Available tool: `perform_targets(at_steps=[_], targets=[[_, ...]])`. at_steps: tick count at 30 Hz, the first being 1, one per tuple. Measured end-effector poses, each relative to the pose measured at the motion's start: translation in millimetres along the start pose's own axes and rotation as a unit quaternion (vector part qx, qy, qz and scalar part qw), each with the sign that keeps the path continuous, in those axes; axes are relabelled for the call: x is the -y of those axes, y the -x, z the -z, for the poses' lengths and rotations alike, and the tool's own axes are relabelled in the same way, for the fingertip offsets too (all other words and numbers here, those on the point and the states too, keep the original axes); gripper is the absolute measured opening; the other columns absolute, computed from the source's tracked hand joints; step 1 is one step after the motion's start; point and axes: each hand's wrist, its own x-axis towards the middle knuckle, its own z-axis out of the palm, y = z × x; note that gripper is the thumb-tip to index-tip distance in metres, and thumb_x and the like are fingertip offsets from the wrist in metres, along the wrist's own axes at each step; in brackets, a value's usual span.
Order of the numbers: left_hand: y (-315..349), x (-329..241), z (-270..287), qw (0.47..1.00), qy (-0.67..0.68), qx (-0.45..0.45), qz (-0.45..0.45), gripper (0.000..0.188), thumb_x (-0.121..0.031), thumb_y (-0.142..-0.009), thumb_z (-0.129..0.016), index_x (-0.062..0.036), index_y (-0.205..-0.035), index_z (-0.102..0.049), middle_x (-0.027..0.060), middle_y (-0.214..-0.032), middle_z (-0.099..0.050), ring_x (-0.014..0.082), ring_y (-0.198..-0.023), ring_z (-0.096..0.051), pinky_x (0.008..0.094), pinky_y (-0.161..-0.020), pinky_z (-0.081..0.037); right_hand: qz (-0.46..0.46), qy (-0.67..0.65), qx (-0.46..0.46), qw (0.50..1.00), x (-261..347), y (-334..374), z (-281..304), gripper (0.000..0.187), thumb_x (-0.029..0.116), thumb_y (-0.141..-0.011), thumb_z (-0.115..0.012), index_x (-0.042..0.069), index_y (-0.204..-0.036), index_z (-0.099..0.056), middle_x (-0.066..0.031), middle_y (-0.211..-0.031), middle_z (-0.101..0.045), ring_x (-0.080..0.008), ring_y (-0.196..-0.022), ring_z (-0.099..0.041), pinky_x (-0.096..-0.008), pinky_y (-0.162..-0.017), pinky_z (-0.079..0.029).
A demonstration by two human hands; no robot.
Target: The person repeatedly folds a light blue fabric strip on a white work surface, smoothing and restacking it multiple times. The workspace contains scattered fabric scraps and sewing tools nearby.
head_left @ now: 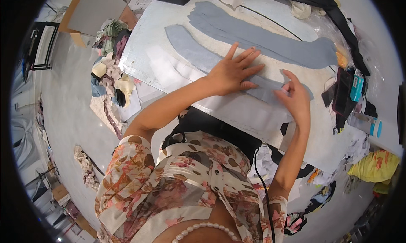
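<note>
Long curved strip of grey-blue cut fabric (198, 53) on the pale worktable (139, 69) — pinned under the flat, spread left hand (234, 72), its near end pinched by the right hand (296, 100) — best smoothed outward from the pinch, judged.

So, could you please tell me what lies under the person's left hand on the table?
The left hand presses flat on a grey-blue fabric strip, which lies on the pale table. The stretch of strip directly beneath the palm is covered.
</note>
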Motion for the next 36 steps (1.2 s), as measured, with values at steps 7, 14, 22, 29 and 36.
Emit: perform_targets(at_steps=[7,14,22,29,36], targets=[[-9.3,-13.2,7.5,1.000,-0.005,0.021,0.001,0.068,-0.055,-0.094,-0.046,-0.0156,-0.148,-0.038,0.0121,-0.158,-0.023,0.0247,-0.149,-0.015,0.0557,-0.119,-0.005,-0.005,0.016,-0.046,0.999,-20.0,2.1,6.7,0.061,0.008,-0.071,-0.078,0.013,-0.129,-0.058,-0.0052,-0.072,-0.059,-0.0202,-0.062,-0.057,-0.0337,-0.062,-0.047],[-29.5,-30.5,-10.3,0.997,0.061,0.018,-0.050,0.071,-0.055,-0.095,-0.043,-0.0157,-0.152,-0.028,0.0113,-0.160,-0.019,0.0249,-0.149,-0.012,0.0546,-0.119,-0.003,-0.028,-0.039,-0.067,0.997,-31.6,9.6,14.1,0.060,0.007,-0.072,-0.078,0.012,-0.128,-0.058,-0.0024,-0.074,-0.058,-0.0163,-0.064,-0.055,-0.0309,-0.064,-0.047],[-27.5,-32.0,-5.8,0.998,0.024,0.031,-0.051,0.067,-0.056,-0.096,-0.040,-0.0222,-0.153,-0.025,0.0105,-0.161,-0.016,0.0252,-0.150,-0.009,0.0530,-0.120,-0.001,-0.044,-0.169,-0.177,0.969,-66.8,19.0,27.0,0.057,0.000,-0.075,-0.075,0.011,-0.129,-0.059,0.0013,-0.074,-0.054,-0.0087,-0.064,-0.048,-0.0246,-0.062,-0.044],[-28.2,-35.7,-4.0,0.998,0.017,0.041,-0.050,0.061,-0.056,-0.096,-0.041,-0.0271,-0.149,-0.035,0.0104,-0.159,-0.020,0.0256,-0.149,-0.009,0.0539,-0.120,-0.001,-0.044,-0.022,-0.267,0.962,-65.9,18.6,16.4,0.050,0.004,-0.077,-0.076,0.010,-0.125,-0.060,-0.0015,-0.076,-0.058,-0.0084,-0.062,-0.051,-0.0237,-0.061,-0.044],[-26.5,-35.5,-1.4,0.998,0.010,0.036,-0.051,0.061,-0.056,-0.096,-0.042,-0.0262,-0.149,-0.038,0.0111,-0.159,-0.021,0.0267,-0.149,-0.011,0.0546,-0.119,-0.004,0.006,-0.235,-0.258,0.937,-67.1,11.8,20.1,0.016,0.011,-0.089,-0.069,0.000,-0.099,-0.065,0.0018,-0.079,-0.061,-0.0047,-0.068,-0.051,-0.0193,-0.060,-0.041]])
